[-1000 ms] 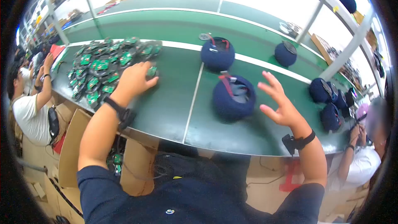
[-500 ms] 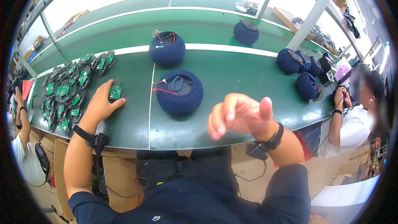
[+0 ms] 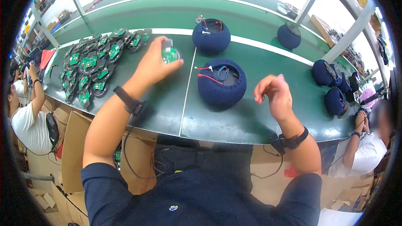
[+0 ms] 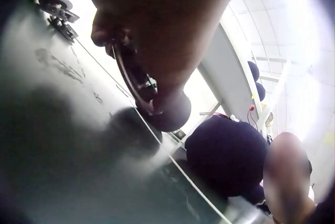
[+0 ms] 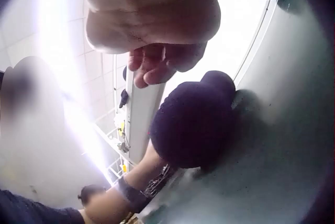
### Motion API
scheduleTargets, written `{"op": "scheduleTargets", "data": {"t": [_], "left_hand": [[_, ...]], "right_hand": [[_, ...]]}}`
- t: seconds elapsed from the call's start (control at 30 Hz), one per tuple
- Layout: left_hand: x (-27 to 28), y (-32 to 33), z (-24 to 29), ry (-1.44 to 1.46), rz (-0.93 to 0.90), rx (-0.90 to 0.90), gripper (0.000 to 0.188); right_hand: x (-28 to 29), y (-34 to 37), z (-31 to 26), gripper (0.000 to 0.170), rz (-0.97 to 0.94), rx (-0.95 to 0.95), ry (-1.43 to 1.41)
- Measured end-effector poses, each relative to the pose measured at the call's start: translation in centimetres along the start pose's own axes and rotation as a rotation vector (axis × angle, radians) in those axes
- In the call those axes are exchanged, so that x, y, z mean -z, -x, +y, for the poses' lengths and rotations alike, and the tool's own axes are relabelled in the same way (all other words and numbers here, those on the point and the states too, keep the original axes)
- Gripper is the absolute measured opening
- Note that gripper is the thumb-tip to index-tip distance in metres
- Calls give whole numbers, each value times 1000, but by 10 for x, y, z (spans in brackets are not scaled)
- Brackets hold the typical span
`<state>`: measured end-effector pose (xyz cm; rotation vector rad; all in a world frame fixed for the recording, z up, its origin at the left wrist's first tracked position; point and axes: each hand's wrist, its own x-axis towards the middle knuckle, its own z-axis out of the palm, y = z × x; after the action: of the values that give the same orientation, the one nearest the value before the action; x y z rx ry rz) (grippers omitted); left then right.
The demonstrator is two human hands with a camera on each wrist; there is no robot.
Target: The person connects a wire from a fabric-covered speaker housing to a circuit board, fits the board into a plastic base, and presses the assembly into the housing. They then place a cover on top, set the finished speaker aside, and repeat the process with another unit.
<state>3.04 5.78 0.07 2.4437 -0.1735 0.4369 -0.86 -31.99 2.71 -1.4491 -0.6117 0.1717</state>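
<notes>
My left hand (image 3: 151, 66) grips a round black disc with a green circuit board (image 3: 171, 54) on its face, held above the table between the pile and the balls. In the left wrist view, the thin rim of the disc (image 4: 127, 75) shows below the hand. A navy fabric-covered ball (image 3: 222, 94) sits in front of me, its opening upward, with red wires and a blue loop of wire at the opening. Behind it stands a second navy ball (image 3: 211, 42) with wires at its opening. My right hand (image 3: 276, 96) hovers right of the near ball, fingers loosely curled, holding nothing.
A heap of similar discs with circuit boards (image 3: 88, 62) covers the table's left part. Another navy ball (image 3: 289, 37) stands farther back, and several more (image 3: 324, 73) cluster at the right. A metal post (image 3: 351, 37) rises there. People sit at both sides.
My left hand has lifted the disc from beside the heap and carried it toward the balls. The right hand's spread fingers have curled loosely. The head view swung right, then back.
</notes>
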Motion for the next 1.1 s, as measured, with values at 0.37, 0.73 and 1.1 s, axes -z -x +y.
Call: {"op": "scheduleTargets", "data": {"t": [0.37, 0.73, 1.1], "left_hand": [[-36, -54, -10, 838, 74, 346, 60], [-49, -50, -46, 1149, 286, 322, 20], [-47, -47, -40, 1151, 191, 332, 24]], "right_hand": [[-40, -5, 25, 86, -44, 50, 823], [-67, -37, -2, 60, -38, 216, 898], [-67, -104, -32, 32, -596, 192, 967]]}}
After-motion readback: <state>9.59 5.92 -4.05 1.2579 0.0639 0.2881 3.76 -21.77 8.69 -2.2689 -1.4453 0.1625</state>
